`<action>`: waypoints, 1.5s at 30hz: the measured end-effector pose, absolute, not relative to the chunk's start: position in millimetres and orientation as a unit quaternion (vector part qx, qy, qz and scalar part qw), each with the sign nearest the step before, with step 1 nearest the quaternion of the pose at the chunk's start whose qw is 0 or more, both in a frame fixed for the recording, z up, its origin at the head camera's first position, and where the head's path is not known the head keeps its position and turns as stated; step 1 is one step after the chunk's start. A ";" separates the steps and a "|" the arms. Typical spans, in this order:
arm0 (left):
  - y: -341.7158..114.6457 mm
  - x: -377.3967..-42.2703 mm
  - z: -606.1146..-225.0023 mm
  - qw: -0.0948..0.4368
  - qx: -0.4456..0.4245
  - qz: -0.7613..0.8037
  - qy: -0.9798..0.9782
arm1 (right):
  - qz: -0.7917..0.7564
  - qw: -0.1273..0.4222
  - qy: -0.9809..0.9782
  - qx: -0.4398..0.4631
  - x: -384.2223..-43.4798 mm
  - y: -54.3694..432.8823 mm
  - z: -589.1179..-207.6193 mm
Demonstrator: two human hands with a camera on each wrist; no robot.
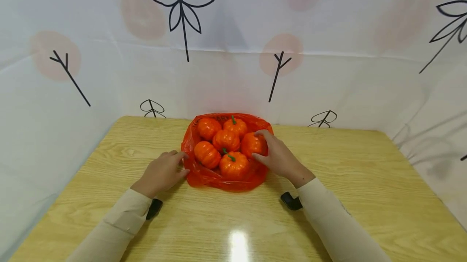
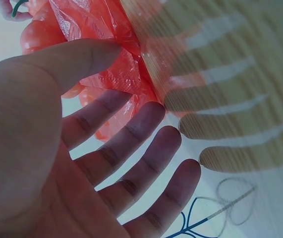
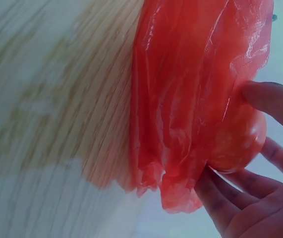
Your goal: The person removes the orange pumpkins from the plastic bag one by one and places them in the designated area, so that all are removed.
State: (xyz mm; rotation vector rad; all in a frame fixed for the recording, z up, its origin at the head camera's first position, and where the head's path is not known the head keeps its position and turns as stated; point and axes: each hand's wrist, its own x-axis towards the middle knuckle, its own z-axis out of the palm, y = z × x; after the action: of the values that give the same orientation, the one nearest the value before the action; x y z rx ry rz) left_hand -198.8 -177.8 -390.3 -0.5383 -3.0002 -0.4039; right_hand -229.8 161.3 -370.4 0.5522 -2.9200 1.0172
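A red plastic bag (image 1: 222, 181) lies spread wide on the table, its mouth facing up. Several small orange pumpkins sit inside, among them a front pumpkin (image 1: 234, 166) with a green stem. My right hand (image 1: 279, 154) grips the rightmost pumpkin (image 1: 251, 144), thumb on the near side and fingers round the far side. In the right wrist view that pumpkin (image 3: 240, 144) shows above the bag's crumpled edge. At the bag's left side is my left hand (image 1: 164, 172), fingers extended and thumb overlapping the film (image 2: 101, 20) in the left wrist view.
The wooden table (image 1: 109, 164) has a glossy surface with a bright reflection near its front. A white cloth (image 1: 226, 79) printed with line-drawn plants hangs behind and at both sides. Black wrist straps (image 1: 290, 201) show under the sleeves.
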 end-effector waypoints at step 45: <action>-178.5 -196.1 -391.7 0.039 -0.171 -0.122 -0.977 | 0.297 0.097 -0.927 0.208 -210.3 170.3 -369.6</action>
State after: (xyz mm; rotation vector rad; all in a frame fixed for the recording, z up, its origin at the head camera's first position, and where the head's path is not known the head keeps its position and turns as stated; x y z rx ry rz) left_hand -196.1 -178.5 -391.7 -0.5229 -2.9959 -0.3744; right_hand -210.3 170.3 -369.6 0.6161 -2.7443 0.8778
